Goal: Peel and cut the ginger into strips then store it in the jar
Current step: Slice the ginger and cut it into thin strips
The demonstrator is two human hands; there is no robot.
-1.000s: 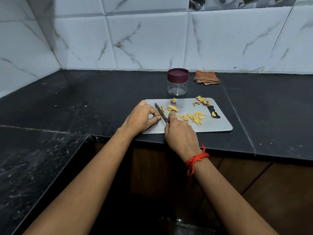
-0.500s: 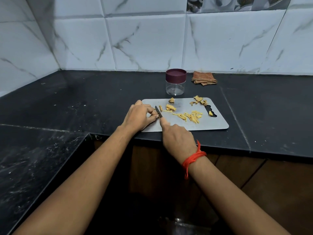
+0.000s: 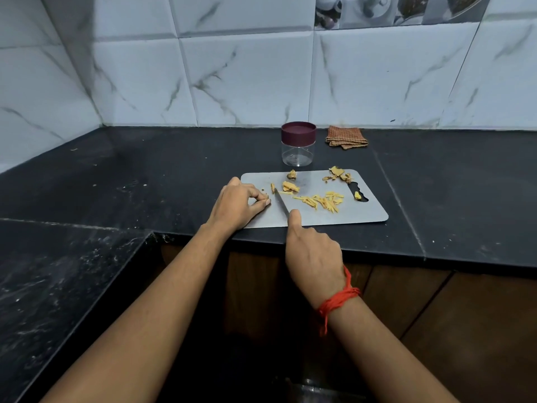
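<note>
Right hand (image 3: 312, 251) grips the knife (image 3: 281, 201), blade on the cutting board (image 3: 348, 216). Left hand (image 3: 236, 205) is curled at the board's left end; whether it holds anything cannot be told. Ginger strips (image 3: 322, 200) lie mid-board. The lidded jar (image 3: 298, 144) stands on the counter (image 3: 174, 170), beyond the board's far edge.

Home kitchen; black stone counter (image 3: 145, 175); marbled wall tiles (image 3: 247, 80); cutting board (image 3: 316, 219); folded cloth (image 3: 345, 137).
</note>
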